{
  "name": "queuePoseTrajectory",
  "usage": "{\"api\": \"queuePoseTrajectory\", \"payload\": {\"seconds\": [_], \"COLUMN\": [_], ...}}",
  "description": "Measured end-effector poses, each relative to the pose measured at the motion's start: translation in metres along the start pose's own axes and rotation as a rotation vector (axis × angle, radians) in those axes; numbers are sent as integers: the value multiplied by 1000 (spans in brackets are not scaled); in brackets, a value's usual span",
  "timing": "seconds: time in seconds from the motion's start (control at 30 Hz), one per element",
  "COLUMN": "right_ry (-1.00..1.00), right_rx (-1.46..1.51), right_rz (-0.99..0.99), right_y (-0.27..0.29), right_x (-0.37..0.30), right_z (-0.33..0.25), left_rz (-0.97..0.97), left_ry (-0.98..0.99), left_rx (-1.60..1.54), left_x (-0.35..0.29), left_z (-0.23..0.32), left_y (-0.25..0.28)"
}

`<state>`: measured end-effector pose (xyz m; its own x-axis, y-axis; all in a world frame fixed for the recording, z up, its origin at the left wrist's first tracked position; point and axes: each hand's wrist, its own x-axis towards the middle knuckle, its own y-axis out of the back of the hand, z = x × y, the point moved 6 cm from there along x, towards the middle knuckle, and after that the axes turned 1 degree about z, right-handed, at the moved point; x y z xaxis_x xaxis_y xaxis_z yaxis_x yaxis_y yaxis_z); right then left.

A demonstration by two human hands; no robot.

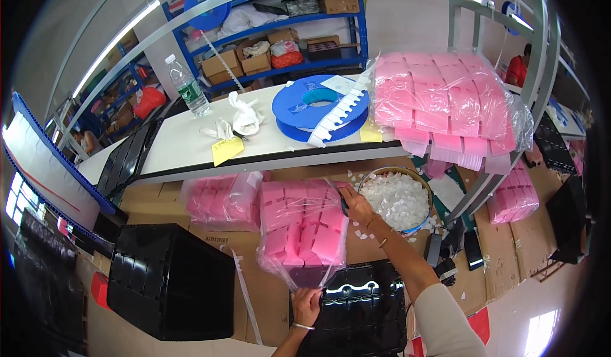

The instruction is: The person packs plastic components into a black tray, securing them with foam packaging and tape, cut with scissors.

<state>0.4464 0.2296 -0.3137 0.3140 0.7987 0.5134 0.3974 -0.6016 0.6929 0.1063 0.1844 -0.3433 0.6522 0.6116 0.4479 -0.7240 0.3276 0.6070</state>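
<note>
A clear plastic bag (275, 255) packed with pink foam pieces (304, 220) lies in the middle of the cardboard-covered bench. At its near end, where the plastic narrows, the fingers of my left hand (307, 307) close on the bag, beside the left edge of a glossy black plastic tray (363, 319). My right hand (358, 207) is at the bag's far right corner, closed around a thin dark tool (344, 203); its kind is unclear, partly hidden by the fingers. Right of that hand stands a round tub (429, 195) heaped with small white pieces (396, 198).
Another pink-filled bag (223, 201) lies left, above a stack of black trays (172, 284). On the raised white shelf (172, 144) are a water bottle (188, 86), a blue reel (296, 105) and a large pink bag (445, 96). A metal post (474, 198) and black phone (473, 250) stand right.
</note>
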Motion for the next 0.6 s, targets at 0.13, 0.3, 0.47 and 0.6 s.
{"api": "queuePoseTrajectory", "payload": {"seconds": [0.13,0.3,0.47,0.6], "right_ry": [-33,-478,-782,-705], "right_rx": [47,104,142,530], "right_rz": [115,231,124,206], "right_y": [13,-14,-56,-66], "right_x": [-18,-105,-170,-145], "right_z": [-21,-9,-1,-2], "left_rz": [182,586,220,306], "left_ry": [206,708,1133,1223], "left_rx": [-221,-313,-1353,-1046], "left_x": [6,14,82,111], "left_z": [-37,-156,-213,-230], "left_y": [25,67,27,6]}}
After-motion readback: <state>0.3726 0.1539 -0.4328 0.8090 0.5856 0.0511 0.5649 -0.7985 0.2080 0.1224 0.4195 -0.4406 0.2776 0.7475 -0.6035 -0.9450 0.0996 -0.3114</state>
